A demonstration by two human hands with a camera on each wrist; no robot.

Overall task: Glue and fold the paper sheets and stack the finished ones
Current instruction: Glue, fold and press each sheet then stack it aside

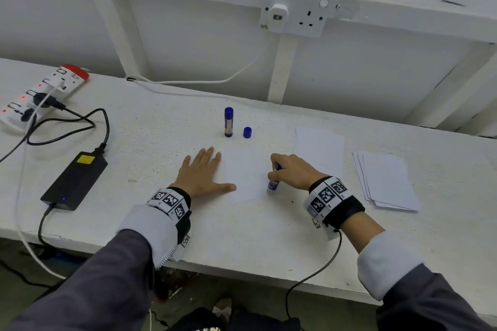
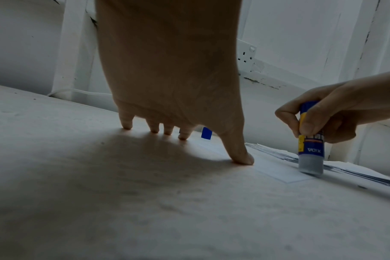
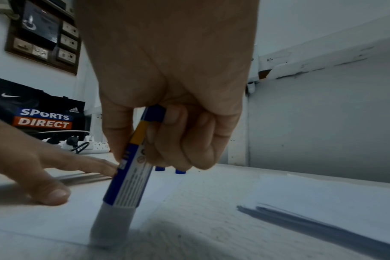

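Note:
A white paper sheet (image 1: 246, 173) lies flat on the white bench between my hands. My left hand (image 1: 203, 173) lies flat beside it, fingers straight, thumb (image 2: 239, 154) pressing the sheet's left edge. My right hand (image 1: 291, 170) grips an uncapped blue glue stick (image 1: 274, 181), tip down on the sheet's near right corner (image 3: 110, 232). A stack of white sheets (image 1: 387, 183) lies to the right. Another white sheet (image 1: 318, 148) lies behind my right hand. A second, capped glue stick (image 1: 228, 121) stands upright beyond the sheet, with a loose blue cap (image 1: 247, 132) beside it.
A black power adapter (image 1: 75, 180) with cables sits at the left. A power strip (image 1: 40, 94) lies at the far left. A wall socket (image 1: 295, 15) is on the white back wall. The bench's front edge (image 1: 242, 269) runs just under my wrists.

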